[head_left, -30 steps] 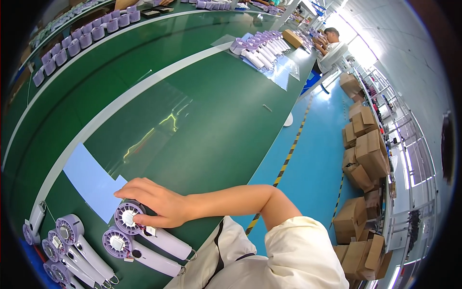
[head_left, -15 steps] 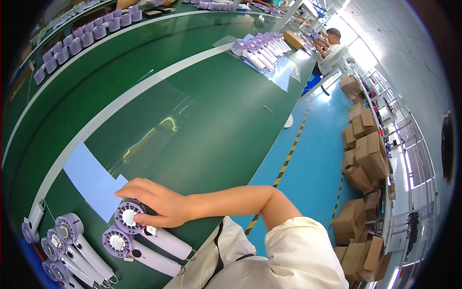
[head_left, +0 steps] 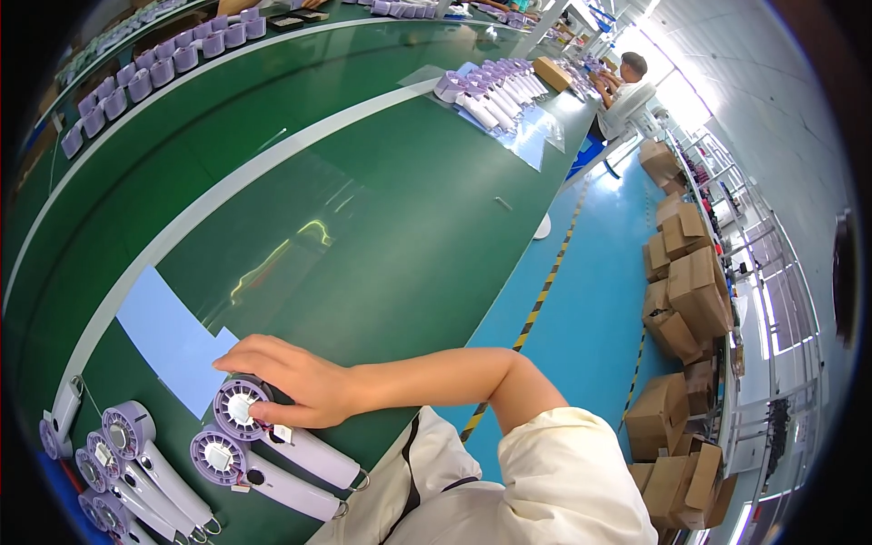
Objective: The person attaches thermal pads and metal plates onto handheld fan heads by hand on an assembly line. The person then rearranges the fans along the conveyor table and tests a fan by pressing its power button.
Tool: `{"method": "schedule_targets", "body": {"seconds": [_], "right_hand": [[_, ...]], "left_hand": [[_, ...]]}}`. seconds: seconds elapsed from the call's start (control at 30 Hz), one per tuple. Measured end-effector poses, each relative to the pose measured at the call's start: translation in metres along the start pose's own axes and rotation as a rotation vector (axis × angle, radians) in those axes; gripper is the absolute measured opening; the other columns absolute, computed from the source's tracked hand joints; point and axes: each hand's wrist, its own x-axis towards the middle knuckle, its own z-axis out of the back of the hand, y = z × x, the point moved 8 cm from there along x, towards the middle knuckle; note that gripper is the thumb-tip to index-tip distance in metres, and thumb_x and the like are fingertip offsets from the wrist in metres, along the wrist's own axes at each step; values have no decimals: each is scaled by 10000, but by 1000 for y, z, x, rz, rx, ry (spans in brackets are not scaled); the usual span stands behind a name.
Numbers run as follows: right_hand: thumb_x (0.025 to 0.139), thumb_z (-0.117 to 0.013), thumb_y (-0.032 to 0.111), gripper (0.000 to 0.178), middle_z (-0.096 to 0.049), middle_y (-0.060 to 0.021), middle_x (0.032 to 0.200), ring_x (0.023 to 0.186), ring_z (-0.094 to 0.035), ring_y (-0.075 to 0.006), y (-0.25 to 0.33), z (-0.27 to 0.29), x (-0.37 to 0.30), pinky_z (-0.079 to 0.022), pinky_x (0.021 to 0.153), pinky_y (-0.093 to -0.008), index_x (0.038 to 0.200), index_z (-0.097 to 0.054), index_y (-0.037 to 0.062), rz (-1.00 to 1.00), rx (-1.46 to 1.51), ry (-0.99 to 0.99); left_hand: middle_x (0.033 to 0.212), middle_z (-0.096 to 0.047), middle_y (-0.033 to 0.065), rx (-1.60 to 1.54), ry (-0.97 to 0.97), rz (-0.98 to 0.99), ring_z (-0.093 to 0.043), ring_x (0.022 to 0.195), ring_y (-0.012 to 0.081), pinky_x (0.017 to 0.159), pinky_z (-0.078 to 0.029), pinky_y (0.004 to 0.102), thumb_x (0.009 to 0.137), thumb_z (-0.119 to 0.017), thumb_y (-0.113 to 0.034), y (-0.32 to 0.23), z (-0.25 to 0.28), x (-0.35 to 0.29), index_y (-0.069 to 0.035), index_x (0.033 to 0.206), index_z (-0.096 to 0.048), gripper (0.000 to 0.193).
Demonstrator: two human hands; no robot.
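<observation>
My right hand [head_left: 304,383] is closed round the round head of a pale purple handheld fan [head_left: 322,457], thumb on the front and fingers over the far rim. The white-ribbed front faces up, and the handle with its metal ring slants toward me. Against it lies a second handheld fan [head_left: 291,490], with a white square piece at the centre of its head. More handheld fans [head_left: 173,481] lie side by side at the lower left. Just beyond my fingers is a light blue sheet [head_left: 163,331]. My left hand is out of view.
The green bench [head_left: 391,263] runs away to the upper right. On it are a pile of handheld fans [head_left: 490,95] and a small brown box [head_left: 551,74]. Purple parts [head_left: 136,84] line the far side. Cardboard boxes [head_left: 698,291] stand along the blue floor; a person [head_left: 627,91] sits far off.
</observation>
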Motion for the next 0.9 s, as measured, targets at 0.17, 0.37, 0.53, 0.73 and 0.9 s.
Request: {"method": "schedule_targets", "body": {"seconds": [0.17,0.37,0.53,0.73,0.9], "right_hand": [[900,-617,150,521,-504,-206,1268,1143,-499,-358,4,4,-3,-426,978,-435,1344,-429,-49,30,-32,-17],[900,-617,150,519,-502,-206,1257,1142,-498,-355,5,2,-7,-430,974,-430,1342,-431,-50,-1,-11,-3],[896,-622,149,524,-500,-209,1254,1137,-500,-356,4,11,-7,-429,972,-424,1342,-433,-50,12,-17,-10],[908,-618,187,533,-507,-222,1264,1149,-508,-369,-2,9,10,-418,992,-419,1361,-432,-26,-49,-24,53],[889,-586,198,468,-566,-195,1140,1048,-563,-342,-6,3,4,-444,943,-412,1296,-490,-12,-105,-145,-6]], "left_hand": [[1306,-557,123,-44,-13,12,-406,1324,294,1023,-370,533,911,-533,-287,4,-5,-1,-70,1172,-615,349],[1317,-555,120,-91,-38,29,-401,1333,292,1026,-366,537,909,-534,-289,7,-13,-9,-71,1175,-614,353],[1326,-553,116,-126,-56,32,-396,1340,291,1028,-363,541,908,-535,-290,13,-24,-15,-72,1178,-612,356],[1337,-551,113,-46,-13,-204,-390,1349,290,1031,-360,544,907,-537,-292,2,-28,25,-73,1182,-610,359],[1344,-549,110,372,150,-807,-387,1355,289,1033,-357,547,906,-538,-293,-111,-49,64,-73,1184,-609,362]]}}
